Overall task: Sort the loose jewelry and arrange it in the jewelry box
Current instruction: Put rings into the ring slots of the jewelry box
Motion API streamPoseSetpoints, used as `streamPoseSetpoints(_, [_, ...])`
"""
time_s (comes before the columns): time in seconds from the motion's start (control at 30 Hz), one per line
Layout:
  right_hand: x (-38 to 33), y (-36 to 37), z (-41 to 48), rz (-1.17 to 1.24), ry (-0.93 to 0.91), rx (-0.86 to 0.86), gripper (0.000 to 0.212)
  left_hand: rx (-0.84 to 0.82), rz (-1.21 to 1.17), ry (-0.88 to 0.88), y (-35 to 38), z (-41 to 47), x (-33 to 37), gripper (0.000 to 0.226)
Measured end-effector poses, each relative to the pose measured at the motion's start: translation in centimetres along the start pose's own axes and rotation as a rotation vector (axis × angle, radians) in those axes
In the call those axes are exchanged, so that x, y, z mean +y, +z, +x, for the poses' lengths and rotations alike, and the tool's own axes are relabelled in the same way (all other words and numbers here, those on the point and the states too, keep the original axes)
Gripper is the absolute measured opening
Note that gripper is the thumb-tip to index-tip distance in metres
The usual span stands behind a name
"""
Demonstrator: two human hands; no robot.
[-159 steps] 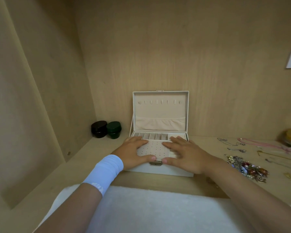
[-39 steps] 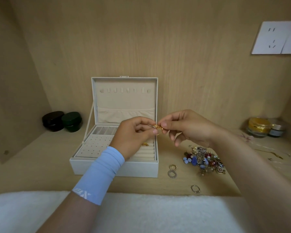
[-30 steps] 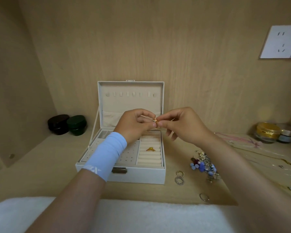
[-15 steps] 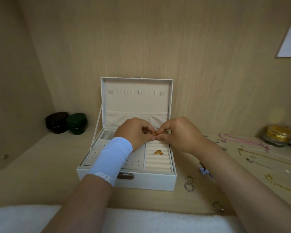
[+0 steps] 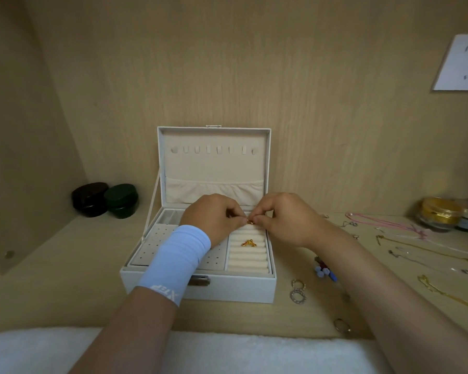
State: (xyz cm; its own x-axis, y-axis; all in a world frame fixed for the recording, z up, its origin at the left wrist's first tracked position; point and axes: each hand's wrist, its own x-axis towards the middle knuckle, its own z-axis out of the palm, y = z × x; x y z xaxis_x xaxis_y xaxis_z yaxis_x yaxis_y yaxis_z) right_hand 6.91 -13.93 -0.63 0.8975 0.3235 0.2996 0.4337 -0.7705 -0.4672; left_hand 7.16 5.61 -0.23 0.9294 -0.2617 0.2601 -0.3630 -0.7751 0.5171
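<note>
One box [image 5: 197, 287]: white, on the counter [image 5: 65, 265] against the back wall, lid open and upright. The lid lining has eight tabs in a row and one pocket. The tray has ring rolls at right, a perforated panel at left and small slots at back left.
One ring [image 5: 250, 222]: small, gold, over the back end of the ring rolls; whether it touches them cannot be told.
One left hand [image 5: 214, 220]: fingers curled, thumb and fingertip pinching the ring; one pale blue wristband [image 5: 177, 261] on the wrist.
One right hand [image 5: 284, 218]: fingers curled, pinching the same ring from the other side.
One gold piece [image 5: 250, 242]: seated in the ring rolls, just in front of the hands.
Three loose rings [image 5: 297, 296]: on the counter right of the box, two touching each other, one apart nearer the towel.
One cluster of blue beads [image 5: 323, 271]: partly hidden by the right forearm.
Several chains [image 5: 449, 292], gold and silver, at far right; one pink cord [image 5: 384, 224] behind them.
Two tins [image 5: 121, 199]: black and green, touching, back left.
Two jars [image 5: 439, 214]: far right by the wall, blurred.
One towel [image 5: 38, 352]: white, along the near edge.
One socket plate [image 5: 459, 63]: white, upper right wall.
Surroundings: pale wood counter, back wall and left side wall.
</note>
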Motion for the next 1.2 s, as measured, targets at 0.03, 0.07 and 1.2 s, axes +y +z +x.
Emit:
streamPoseSetpoints(0.03, [0.0,0.0,0.0,-0.002,0.000,-0.002,0.012,-0.004,-0.002,-0.009,0.0,0.0,0.0,0.004])
streamPoseSetpoints(0.07, [-0.1,-0.1,-0.1,-0.005,-0.001,-0.008,0.013,-0.009,-0.005,-0.016,0.0,0.0,0.0,0.004])
streamPoseSetpoints(1.2, [-2.3,-5.5,-5.3,0.098,0.091,0.102,0.008,-0.008,-0.441,0.080,-0.9,-3.7,5.3,0.010])
